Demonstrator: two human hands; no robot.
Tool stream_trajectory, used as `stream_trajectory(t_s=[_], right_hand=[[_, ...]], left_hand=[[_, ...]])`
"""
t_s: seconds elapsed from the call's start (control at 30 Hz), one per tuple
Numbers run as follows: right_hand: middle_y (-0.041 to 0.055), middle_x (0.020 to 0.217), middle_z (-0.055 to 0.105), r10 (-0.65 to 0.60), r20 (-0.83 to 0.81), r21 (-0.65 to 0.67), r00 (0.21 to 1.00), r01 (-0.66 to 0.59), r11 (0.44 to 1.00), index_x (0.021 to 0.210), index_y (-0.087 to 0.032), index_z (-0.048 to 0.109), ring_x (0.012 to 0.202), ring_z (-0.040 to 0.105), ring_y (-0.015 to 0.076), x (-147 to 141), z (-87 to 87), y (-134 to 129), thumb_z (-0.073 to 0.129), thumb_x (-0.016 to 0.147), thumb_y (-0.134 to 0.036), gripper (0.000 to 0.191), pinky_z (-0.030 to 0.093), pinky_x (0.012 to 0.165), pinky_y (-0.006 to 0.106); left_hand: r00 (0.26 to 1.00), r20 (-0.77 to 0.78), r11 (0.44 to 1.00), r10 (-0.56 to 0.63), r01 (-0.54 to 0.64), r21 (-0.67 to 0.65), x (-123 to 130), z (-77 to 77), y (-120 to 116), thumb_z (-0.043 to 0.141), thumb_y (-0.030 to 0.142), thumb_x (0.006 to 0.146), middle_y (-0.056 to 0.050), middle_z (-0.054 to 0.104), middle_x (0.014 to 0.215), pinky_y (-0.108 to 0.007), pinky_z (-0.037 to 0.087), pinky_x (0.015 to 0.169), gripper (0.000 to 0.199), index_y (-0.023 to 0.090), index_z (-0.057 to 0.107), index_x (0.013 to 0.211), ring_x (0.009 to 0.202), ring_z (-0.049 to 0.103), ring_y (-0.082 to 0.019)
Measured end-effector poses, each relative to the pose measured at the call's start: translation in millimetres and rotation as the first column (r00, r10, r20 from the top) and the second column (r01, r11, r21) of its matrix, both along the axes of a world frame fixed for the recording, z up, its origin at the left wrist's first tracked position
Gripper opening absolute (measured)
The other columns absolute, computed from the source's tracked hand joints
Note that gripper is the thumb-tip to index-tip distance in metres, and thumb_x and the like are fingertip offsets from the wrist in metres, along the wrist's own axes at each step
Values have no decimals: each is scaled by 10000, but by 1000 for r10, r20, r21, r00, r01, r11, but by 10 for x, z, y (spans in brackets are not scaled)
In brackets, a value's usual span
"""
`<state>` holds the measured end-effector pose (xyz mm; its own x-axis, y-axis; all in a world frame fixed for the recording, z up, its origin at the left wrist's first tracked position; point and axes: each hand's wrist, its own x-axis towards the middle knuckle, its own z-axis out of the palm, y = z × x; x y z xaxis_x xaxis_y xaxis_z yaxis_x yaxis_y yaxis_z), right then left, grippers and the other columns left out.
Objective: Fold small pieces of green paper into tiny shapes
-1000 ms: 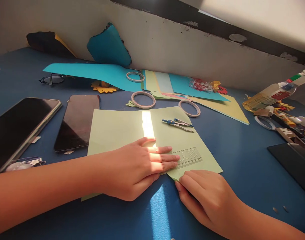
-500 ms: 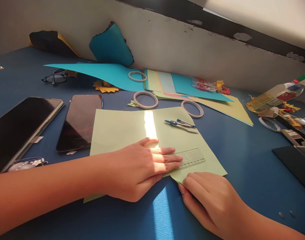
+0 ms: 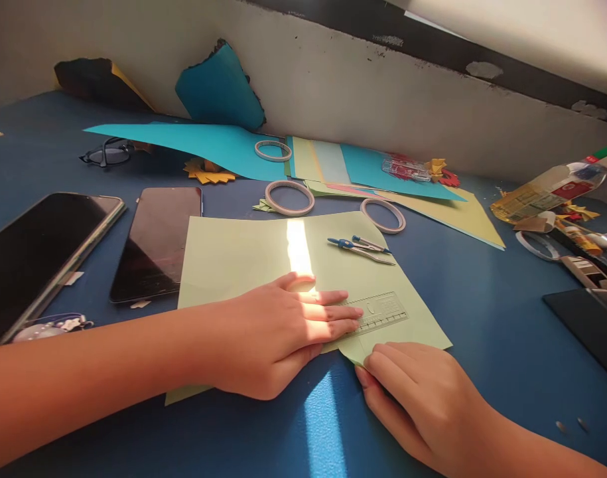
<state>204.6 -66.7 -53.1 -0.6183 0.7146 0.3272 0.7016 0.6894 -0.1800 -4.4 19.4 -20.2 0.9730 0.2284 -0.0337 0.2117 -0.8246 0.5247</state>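
Observation:
A sheet of light green paper [image 3: 233, 259] lies on the blue table. My left hand [image 3: 288, 332] rests flat on it, fingers stretched out and pressing the left part of a clear plastic ruler [image 3: 383, 311]. The ruler's left end is hidden under those fingers. At the sheet's near edge, my right hand [image 3: 417, 398] is closed in a pinch on the paper, which lifts and curls slightly there. A blue and silver drawing compass [image 3: 360, 250] lies on the sheet beyond the ruler.
Left of the sheet lie two phones [image 3: 158, 242]. Behind it are tape rolls [image 3: 290, 212] and coloured paper sheets [image 3: 407, 172]. A bottle [image 3: 556, 186] leans at the right, above a black flat object [image 3: 586, 325]. Eyeglasses [image 3: 107, 154] sit at the back left.
Hardly anything differs: the view has shifted very slightly. Both hands, the ruler and the paper keep their places.

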Motion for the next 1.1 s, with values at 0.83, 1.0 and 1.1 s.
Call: stream_trajectory(t_s=[0.83,1.0,1.1], right_hand=[[-46,523,376,-76,-104,-47,992,71,996,637,-185,393,460,325,83,14,-10,-7,419,846,-81,235,259,470,227],[-68,481,272,-213,-128,-30,969,211,977,573,-190,300,411,240,62,58,-32,-11,448,839,-108,314,228,433,219],[-69,471,244,-271,-139,-15,953,271,962,554,-190,279,401,229,59,81,-47,-12,451,835,-120,337,224,420,217]], left_hand=[[998,-60,999,-8,11,52,17,3,10,318,141,917,24,325,1430,-405,129,1115,461,215,326,1371,1353,229,-171],[996,-91,997,-20,27,74,24,9,9,298,158,924,35,318,1434,-404,131,1110,448,218,338,1367,1358,214,-176],[996,-84,997,-19,25,71,26,12,7,293,159,927,22,322,1433,-400,129,1108,446,221,340,1367,1356,221,-184]])
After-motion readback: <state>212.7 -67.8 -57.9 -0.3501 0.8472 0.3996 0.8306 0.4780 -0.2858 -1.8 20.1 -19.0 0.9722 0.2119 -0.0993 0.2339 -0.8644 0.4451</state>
